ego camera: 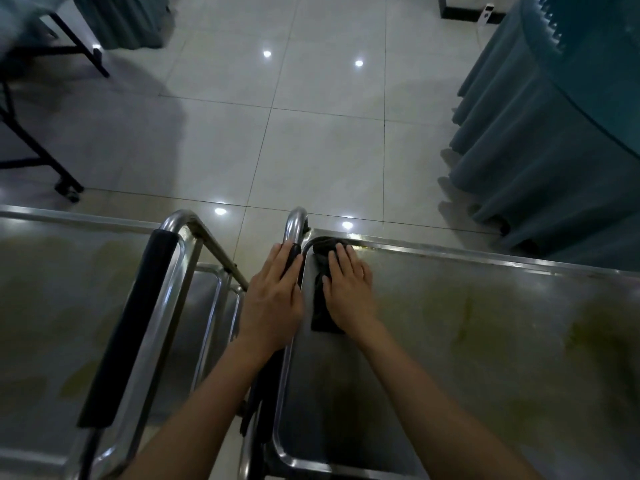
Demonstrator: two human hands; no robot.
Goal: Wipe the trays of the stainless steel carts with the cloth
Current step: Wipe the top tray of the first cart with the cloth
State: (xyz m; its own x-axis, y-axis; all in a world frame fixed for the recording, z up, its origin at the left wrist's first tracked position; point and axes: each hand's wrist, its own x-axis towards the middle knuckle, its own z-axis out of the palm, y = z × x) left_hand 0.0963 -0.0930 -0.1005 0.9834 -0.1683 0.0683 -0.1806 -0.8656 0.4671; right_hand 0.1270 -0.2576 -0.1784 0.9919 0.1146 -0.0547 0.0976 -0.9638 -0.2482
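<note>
Dim, cool light, wide-angle view
Ceiling lamps glare as spots on the floor (311, 133); frame edges bend and blur, corners darker.

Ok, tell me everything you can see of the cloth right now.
The cloth is dark, nearly black, soft and crumpled into a long bunched strip. It lies on the right cart's top tray, along its left edge and reaching into the far left corner. The right hand presses flat on it with straight fingers, covering its right side. The left hand rests on the cart's handle, not on the cloth.
</note>
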